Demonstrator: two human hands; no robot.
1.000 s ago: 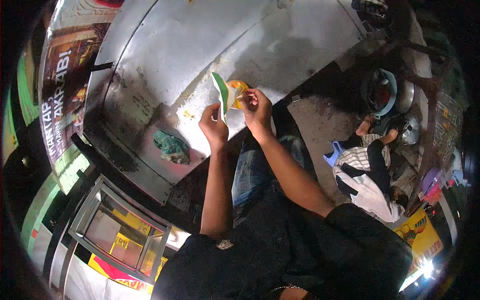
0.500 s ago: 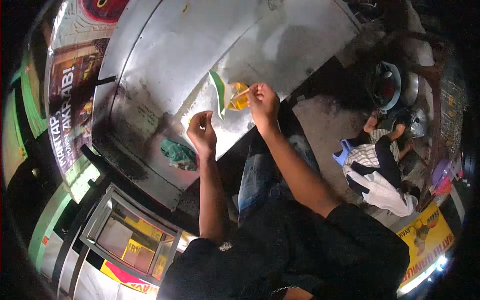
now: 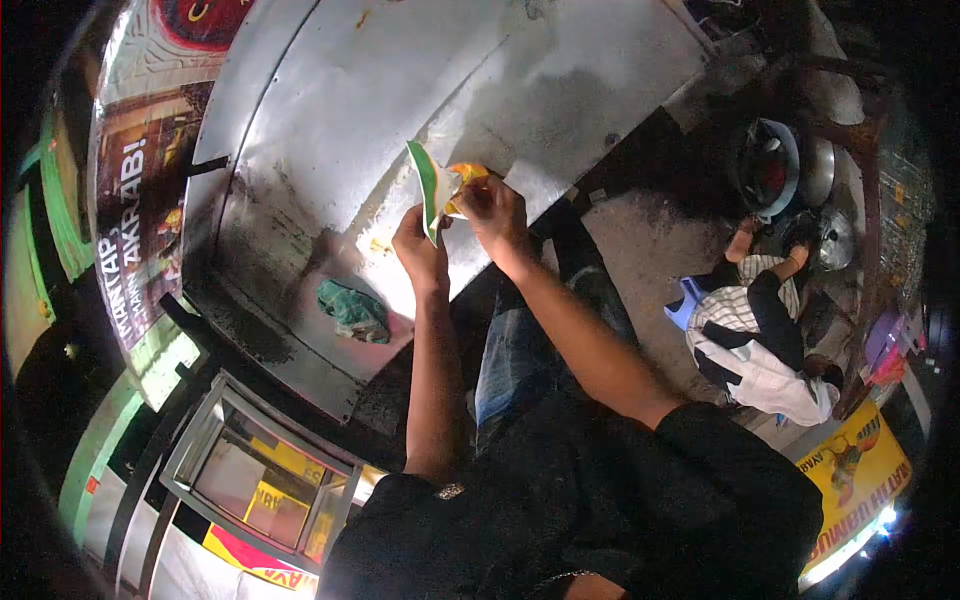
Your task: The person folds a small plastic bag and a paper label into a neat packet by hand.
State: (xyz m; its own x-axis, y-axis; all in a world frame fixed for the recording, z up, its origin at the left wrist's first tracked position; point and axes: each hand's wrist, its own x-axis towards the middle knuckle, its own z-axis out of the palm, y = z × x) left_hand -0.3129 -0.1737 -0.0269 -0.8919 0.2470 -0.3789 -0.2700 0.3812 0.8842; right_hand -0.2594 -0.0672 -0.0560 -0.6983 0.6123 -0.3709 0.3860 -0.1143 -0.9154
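Over the grey metal table [image 3: 350, 130], a green and white packet [image 3: 428, 190] stands upright beside a yellow-orange item [image 3: 468, 175]. My left hand [image 3: 420, 245] is closed at the lower edge of the packet. The fingers of my right hand [image 3: 492, 212] are pinched on the yellow-orange item, close to the packet's right side. Fingers partly hide the lower parts of both things. A crumpled green cloth [image 3: 353, 310] lies on the table to the left of my left forearm.
A person [image 3: 755, 340] squats at the right on a blue stool [image 3: 685, 303], near a large basin [image 3: 770, 170] and a metal lid [image 3: 835, 240]. A glass-fronted case [image 3: 262, 470] stands at the lower left. A printed banner [image 3: 150, 200] hangs along the left side.
My left hand has moved up and right onto the packet. My right hand has moved left and slightly down, and the packet and yellow-orange item have shifted slightly left.
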